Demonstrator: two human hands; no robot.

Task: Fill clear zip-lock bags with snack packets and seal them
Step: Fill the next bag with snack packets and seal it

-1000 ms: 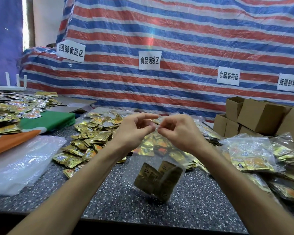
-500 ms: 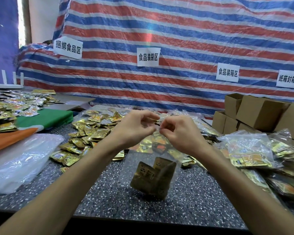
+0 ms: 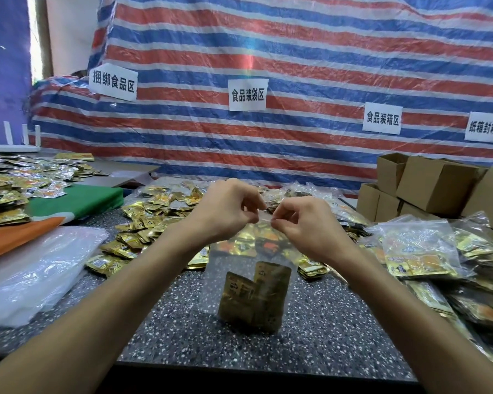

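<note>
A: Which step is in hand?
B: Sealing. I see the left hand point(image 3: 225, 211) and the right hand point(image 3: 305, 226) each pinching the top strip of the clear bag point(image 3: 239, 260), fingertips close together.
A: Bag position and condition?
B: It hangs upright over the speckled table point(image 3: 339, 322). Gold packets point(image 3: 254, 301) are bunched at the bottom (count unclear), and the upper part is slack.
A: Next move?
B: In my judgement, press the strip outward to both corners, then verify closure.

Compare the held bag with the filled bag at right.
The held bag hangs upright, pinched at its top by the left hand and right hand; the right bag lies slumped, untouched. The held bag's packets look dull gold; the right bag's, bright yellow. Both are clear plastic.
</note>
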